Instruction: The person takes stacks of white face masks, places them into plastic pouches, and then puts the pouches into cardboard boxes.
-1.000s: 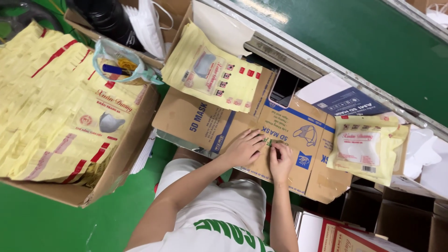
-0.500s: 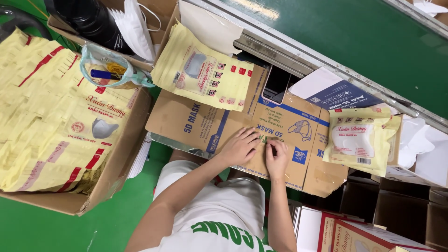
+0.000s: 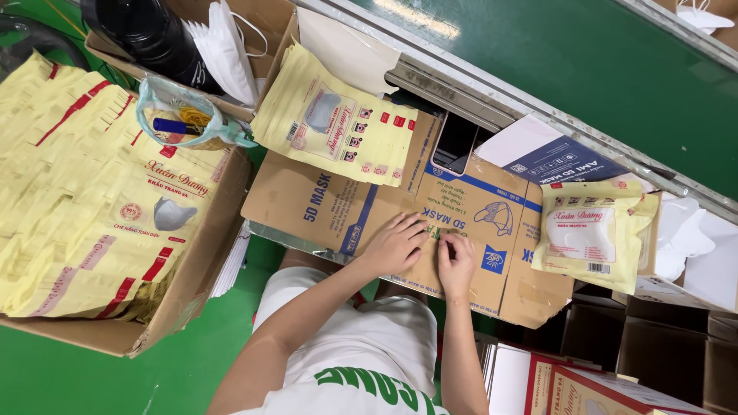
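Note:
Both my hands rest side by side on a flattened brown cardboard box [image 3: 330,204] with blue print, which lies across my lap. My left hand [image 3: 396,244] lies on the cardboard with its fingers slightly spread. My right hand [image 3: 457,263] has its fingers curled, and the fingertips meet those of the left hand at one small spot on the cardboard. What lies under the fingertips is too small to tell. A stack of flat yellow pouches [image 3: 330,127] sits on the far part of the cardboard. Filled yellow pouches [image 3: 592,234] lie to the right.
At left, a large carton [image 3: 192,292] is full of yellow pouches [image 3: 84,200], with a plastic bag of pens and rubber bands [image 3: 184,123] on top. White masks [image 3: 227,50], a dark phone [image 3: 455,142] and a green conveyor belt [image 3: 553,69] lie beyond. Open cartons [image 3: 653,346] stand at lower right.
My head has shifted a little, so the scene sits slightly differently in view. Both hands stay at the same spot on the cardboard, with small finger movements only.

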